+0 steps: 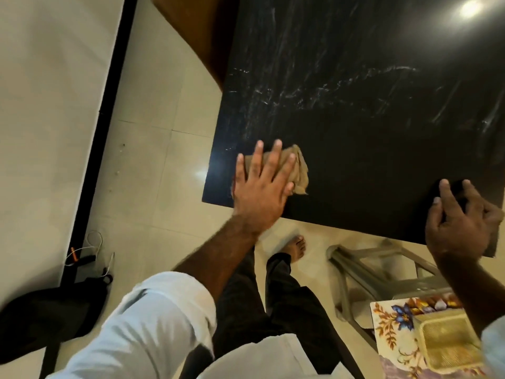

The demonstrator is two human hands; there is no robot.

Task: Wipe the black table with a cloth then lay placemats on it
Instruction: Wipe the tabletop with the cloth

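The black table (355, 127) fills the upper right of the head view, with pale streaks across its top. A crumpled tan cloth (299, 170) lies near the table's near left corner. My left hand (259, 187) presses flat on the cloth with fingers spread and straight. My right hand (461, 222) rests on the table's near edge at the right, fingers curled over the edge. A stack of floral placemats (393, 326) lies at the lower right, partly hidden by my right forearm.
A grey plastic chair (377, 272) stands under the table's near edge, beside my bare foot (296, 246). A yellowish mesh tray (448, 343) sits on the placemats. A black bag (46, 321) and cables (87, 255) lie on the tiled floor at left, along a white wall.
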